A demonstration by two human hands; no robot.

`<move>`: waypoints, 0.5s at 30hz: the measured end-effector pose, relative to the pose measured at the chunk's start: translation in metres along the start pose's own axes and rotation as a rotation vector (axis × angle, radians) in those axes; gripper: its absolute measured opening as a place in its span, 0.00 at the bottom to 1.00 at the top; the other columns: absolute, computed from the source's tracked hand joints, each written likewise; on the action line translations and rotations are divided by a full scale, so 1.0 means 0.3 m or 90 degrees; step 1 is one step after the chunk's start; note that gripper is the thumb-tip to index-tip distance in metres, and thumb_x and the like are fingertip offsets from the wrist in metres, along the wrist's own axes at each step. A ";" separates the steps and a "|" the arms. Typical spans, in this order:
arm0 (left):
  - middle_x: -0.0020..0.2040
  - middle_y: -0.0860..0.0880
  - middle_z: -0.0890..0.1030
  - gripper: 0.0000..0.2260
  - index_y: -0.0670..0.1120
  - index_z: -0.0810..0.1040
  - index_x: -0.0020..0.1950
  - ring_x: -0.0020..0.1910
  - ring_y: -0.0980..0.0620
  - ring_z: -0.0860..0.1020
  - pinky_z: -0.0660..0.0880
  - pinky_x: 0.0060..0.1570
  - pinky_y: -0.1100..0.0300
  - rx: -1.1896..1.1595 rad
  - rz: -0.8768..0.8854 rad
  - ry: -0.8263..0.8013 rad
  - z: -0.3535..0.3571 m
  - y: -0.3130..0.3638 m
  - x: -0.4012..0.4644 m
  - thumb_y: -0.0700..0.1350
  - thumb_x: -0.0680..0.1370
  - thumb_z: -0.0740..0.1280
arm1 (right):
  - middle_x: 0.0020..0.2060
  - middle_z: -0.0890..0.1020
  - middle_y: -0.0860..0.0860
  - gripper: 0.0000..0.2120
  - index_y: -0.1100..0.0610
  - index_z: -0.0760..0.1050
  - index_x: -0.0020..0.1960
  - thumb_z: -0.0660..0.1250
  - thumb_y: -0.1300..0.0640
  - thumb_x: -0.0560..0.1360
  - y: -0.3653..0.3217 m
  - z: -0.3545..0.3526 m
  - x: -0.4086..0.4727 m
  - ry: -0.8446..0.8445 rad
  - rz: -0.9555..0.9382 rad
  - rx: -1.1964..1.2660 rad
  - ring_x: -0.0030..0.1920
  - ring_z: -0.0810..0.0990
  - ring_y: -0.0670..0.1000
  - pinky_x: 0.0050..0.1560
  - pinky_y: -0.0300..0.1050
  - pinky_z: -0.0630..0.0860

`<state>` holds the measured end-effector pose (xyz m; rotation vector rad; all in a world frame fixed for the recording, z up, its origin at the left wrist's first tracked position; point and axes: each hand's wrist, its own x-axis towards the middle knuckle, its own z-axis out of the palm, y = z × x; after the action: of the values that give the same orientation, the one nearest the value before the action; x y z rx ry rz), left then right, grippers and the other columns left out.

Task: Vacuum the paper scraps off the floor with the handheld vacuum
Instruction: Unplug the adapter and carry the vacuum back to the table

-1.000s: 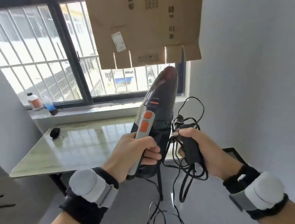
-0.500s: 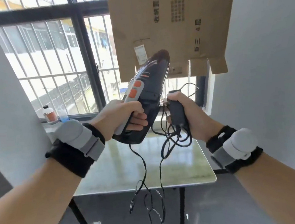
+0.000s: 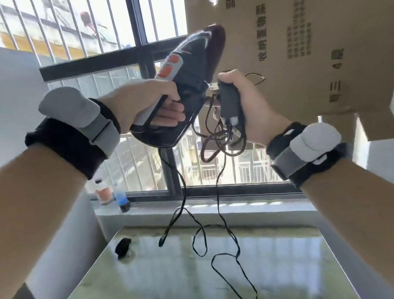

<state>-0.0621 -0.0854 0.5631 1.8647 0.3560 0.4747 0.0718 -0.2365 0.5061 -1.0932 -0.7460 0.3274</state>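
From my feed: left hand has its grip wrapped round the grey handle of the handheld vacuum, fingers curled under, thumb on top. Vacuum is held up in the air in front of the window, nozzle tilted up and to the right, two orange buttons facing me. Body is dark, glossy.

Right hand has its grip closed round a dark adapter block, held upright just beside the rear of the vacuum; I can't tell if the two are touching. A bundle of black cord loops under that hand, and loose lengths of it hang down to the table, where a loop lies on the glossy green top.

Both wrists carry black straps with grey pods.

Small black object sits near the far left corner of the table. Two bottles stand on the window sill, left side. A flattened cardboard box covers the upper right of the window.

Floor isn't in my view, so no paper scraps visible.
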 end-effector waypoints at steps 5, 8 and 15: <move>0.39 0.40 0.87 0.01 0.38 0.77 0.47 0.39 0.46 0.87 0.85 0.40 0.56 -0.009 -0.016 -0.024 -0.031 -0.151 0.178 0.36 0.77 0.68 | 0.49 0.78 0.58 0.16 0.56 0.72 0.55 0.69 0.46 0.76 0.155 -0.031 0.130 0.033 0.051 -0.034 0.35 0.77 0.53 0.36 0.46 0.66; 0.41 0.39 0.87 0.02 0.36 0.78 0.46 0.37 0.46 0.87 0.85 0.37 0.57 -0.002 -0.062 -0.086 -0.044 -0.342 0.335 0.35 0.77 0.68 | 0.41 0.83 0.54 0.11 0.56 0.73 0.52 0.68 0.48 0.79 0.350 -0.054 0.173 0.095 0.092 -0.035 0.32 0.77 0.49 0.36 0.44 0.70; 0.38 0.36 0.85 0.02 0.35 0.78 0.43 0.35 0.42 0.86 0.85 0.37 0.53 -0.034 -0.122 -0.191 -0.099 -0.749 0.511 0.33 0.76 0.69 | 0.40 0.81 0.52 0.09 0.55 0.72 0.52 0.66 0.51 0.79 0.709 -0.092 0.106 0.164 0.201 0.016 0.33 0.77 0.52 0.27 0.39 0.75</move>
<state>0.0543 0.0844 0.3829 1.7956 0.3123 0.0710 0.1376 -0.1422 0.3222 -1.2034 -0.3384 0.4523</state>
